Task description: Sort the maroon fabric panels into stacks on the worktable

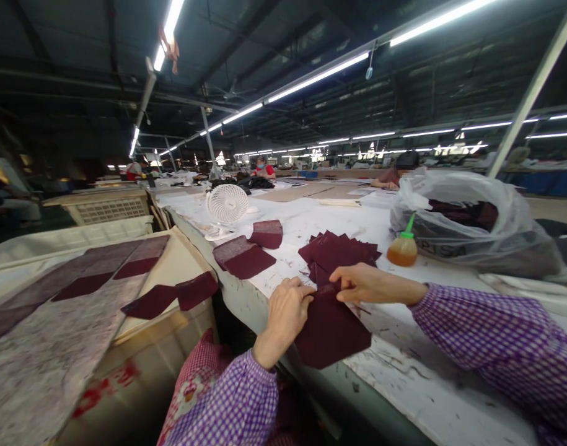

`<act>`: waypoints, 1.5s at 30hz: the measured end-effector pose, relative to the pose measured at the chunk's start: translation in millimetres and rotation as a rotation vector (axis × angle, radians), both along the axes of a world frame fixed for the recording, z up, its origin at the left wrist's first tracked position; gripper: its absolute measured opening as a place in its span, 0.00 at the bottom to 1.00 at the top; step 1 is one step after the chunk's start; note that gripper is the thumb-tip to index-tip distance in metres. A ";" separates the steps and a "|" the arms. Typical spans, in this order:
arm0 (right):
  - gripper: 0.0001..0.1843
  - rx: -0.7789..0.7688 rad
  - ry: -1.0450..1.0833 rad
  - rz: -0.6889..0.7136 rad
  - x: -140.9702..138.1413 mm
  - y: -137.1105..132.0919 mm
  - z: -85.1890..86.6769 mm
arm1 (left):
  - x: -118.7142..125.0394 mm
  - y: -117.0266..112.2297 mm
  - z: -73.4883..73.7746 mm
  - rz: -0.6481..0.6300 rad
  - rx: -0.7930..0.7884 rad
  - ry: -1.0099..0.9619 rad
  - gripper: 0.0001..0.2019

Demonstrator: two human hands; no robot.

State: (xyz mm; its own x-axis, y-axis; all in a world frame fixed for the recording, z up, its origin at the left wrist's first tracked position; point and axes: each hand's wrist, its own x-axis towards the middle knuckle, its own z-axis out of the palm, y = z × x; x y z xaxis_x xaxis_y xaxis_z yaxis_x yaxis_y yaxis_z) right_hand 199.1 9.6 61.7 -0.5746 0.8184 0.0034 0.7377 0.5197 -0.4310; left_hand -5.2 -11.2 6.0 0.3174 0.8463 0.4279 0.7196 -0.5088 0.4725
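Observation:
A dark maroon fabric piece lies partly on the table's near edge and hangs a little over it. At its upper left corner my left hand is closed, thumb and fingers pinching the edge. My right hand pinches the same top edge a little to the right, with its fingers bent. Just beyond, a fanned pile of maroon pieces rests on the white table. Further left lie two more loose pieces, one maroon piece and a smaller maroon piece. The fingertips partly hide the pinched edge.
A glue bottle with a green tip stands right of the pile, before a clear plastic bag holding dark pieces. A small white fan stands at the back left. Left of the table, a cream bin bears maroon sheets. Other people sit far off.

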 end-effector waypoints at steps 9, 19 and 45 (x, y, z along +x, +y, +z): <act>0.12 0.286 -0.067 0.150 6.9 15.9 0.5 | -2.2 3.3 -6.3 -0.047 0.026 0.061 0.14; 0.08 0.388 -0.134 0.175 -0.2 14.8 -6.0 | -3.2 4.0 -5.6 -0.062 0.011 0.060 0.14; 0.19 0.724 -0.304 0.216 7.1 -5.6 -19.0 | -9.2 1.0 -3.4 -0.112 0.093 0.176 0.16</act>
